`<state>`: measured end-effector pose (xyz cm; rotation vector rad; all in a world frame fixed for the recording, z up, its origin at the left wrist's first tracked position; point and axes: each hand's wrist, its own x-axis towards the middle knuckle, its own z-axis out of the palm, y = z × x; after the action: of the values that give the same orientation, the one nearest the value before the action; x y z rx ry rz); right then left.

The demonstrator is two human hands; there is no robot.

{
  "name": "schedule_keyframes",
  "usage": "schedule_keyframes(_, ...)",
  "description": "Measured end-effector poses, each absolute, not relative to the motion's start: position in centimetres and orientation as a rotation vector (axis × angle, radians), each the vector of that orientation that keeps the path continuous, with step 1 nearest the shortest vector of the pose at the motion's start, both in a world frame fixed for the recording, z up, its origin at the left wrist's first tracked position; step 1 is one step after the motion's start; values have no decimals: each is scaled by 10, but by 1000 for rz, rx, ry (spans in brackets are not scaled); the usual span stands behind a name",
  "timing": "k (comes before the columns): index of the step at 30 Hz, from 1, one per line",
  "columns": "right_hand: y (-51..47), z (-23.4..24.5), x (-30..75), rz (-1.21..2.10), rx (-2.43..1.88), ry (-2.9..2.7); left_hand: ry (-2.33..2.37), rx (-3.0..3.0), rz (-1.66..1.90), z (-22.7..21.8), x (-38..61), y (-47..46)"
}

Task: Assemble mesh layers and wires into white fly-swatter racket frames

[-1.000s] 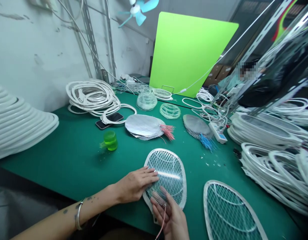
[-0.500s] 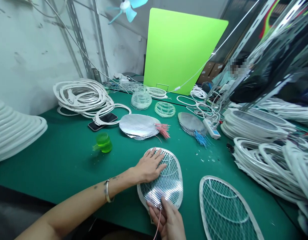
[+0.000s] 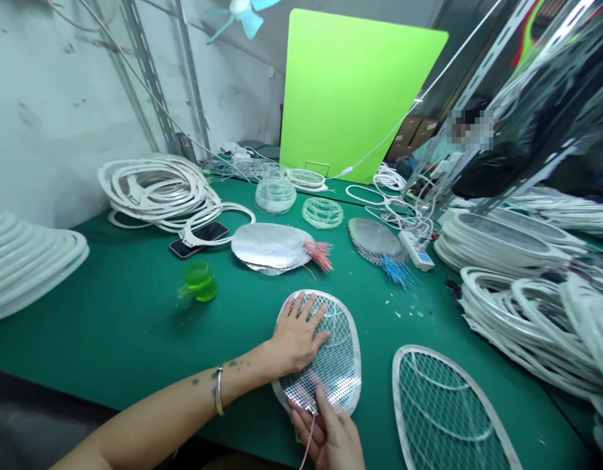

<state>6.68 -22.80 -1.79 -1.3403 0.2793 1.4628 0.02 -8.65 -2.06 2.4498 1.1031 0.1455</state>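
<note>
Pressing the left hand flat on the metal mesh, fingers spread. Mesh sits inside a white racket frame, lying flat on the green mat near the front table edge. Right hand is at the frame's lower end, fingers pinched on a pink wire that drops past the table edge. Bracelet on the left wrist.

Second racket frame lies just right of the first, cut off by the bottom of the view, with a narrow strip of mat between them. Wider strip of mat to the left, up to a green cup. Ahead: mesh stack with pink wires, mesh stack with blue wires, both well apart from the hands. Phone sits under a loose white frame. Stacked white frames crowd the right side.
</note>
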Motion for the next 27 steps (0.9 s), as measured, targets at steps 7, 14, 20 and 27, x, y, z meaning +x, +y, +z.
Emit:
schedule_keyframes(7,-229,-22,65,1437,-1338,217,1108,2458,194,-31,5,-96)
schedule_keyframes(14,-237,-1,66,1425,-1331,19,1107,2461,57,-19,4,-94)
schedule_keyframes(20,-272,16,79,1666,-1406,-93,1081,2586,56,-22,0,-95)
schedule_keyframes(27,-277,29,132,1292,-1903,-1226,1113,2690,158,-32,1,-100)
